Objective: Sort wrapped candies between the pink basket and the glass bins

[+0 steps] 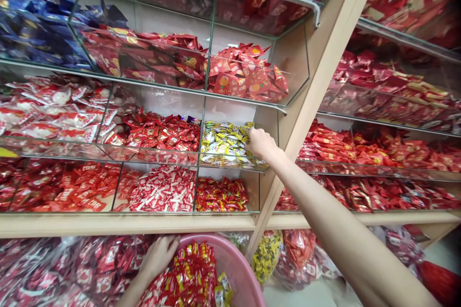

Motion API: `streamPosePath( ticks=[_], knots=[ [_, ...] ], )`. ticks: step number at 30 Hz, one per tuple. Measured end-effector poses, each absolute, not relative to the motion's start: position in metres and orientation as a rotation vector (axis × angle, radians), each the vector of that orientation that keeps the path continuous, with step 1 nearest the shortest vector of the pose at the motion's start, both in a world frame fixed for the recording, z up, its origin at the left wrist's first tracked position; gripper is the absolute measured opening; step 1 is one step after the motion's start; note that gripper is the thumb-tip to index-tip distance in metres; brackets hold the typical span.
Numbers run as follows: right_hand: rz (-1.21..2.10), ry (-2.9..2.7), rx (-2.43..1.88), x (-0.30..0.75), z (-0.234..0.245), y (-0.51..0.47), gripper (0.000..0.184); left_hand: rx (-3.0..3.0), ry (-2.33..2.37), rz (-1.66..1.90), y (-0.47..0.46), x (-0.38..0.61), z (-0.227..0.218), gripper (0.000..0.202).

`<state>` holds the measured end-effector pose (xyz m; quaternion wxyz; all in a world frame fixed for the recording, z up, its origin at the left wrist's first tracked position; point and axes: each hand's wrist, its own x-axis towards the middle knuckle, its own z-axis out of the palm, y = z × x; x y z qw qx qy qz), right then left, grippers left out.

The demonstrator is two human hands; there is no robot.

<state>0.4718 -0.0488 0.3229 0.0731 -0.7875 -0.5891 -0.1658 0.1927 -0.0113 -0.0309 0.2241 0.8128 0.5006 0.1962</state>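
Note:
My right hand (262, 144) reaches into a clear-fronted shelf bin of small yellow-and-white wrapped candies (225, 139). Its fingers are curled closed against the right side of the pile, with yellow wrappers at the fingertips; the inside of the grip is hidden. Below the shelf, my left hand (161, 255) is closed over the left rim of a pink basin (239, 261). Inside the basin lie red-and-yellow wrapped candies (194, 268), red-and-white ones at the left, and a few yellow-and-white candies (224, 290) at the right.
Glass-divided bins hold red-and-white candies (162, 189), red packets (248, 72) and blue packets (39, 29). A wooden upright (306, 100) stands beside my right arm. Clear bags of candies (104, 259) sit under the shelf, with a yellow-filled bag (267, 254) right of the basin.

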Motion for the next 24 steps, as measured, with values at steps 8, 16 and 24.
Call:
streamPosePath(
  ticks=[8,16,24],
  knots=[
    [-0.365,-1.680,-2.419,0.480,0.327,-0.044,0.031,2.242,1.381,0.537,-0.010,0.192,-0.033,0.040],
    [-0.382,-1.910,-2.050,0.504,0.340,-0.048,0.025,2.211,1.361,0.533,-0.010,0.192,-0.031,0.040],
    [-0.388,-2.041,-1.864,0.504,0.333,-0.043,0.022,2.210,1.390,0.546,-0.010,0.192,-0.033,0.040]
  ],
)
